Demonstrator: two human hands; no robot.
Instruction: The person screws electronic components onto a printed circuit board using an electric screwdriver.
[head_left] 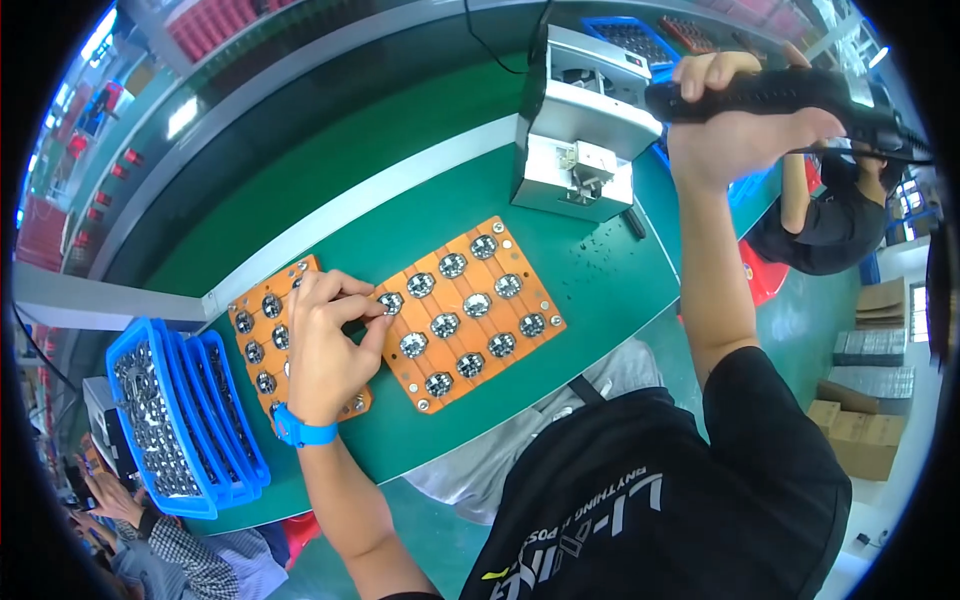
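You're having the orange board [448, 296] lying on the green table [610, 300], carrying twelve round silver-and-black parts. Your left hand [328, 345] is making a narrow pinch at the board's left-corner part [391, 302]; whether it's gripping, I can't tell. Right of the board, your raised right hand [722, 138] is grasping a black corded device [765, 95]. Left of it, another orange board [262, 328] is lying, with blue trays [177, 395] standing farther left. Beyond, rightward, a pale machine [600, 108] is standing; farther right, a person [815, 235] is sitting.

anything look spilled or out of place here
Small dark bits lie scattered across the green table near the machine; they look spilled, since the discs sit in orderly rows on the board.
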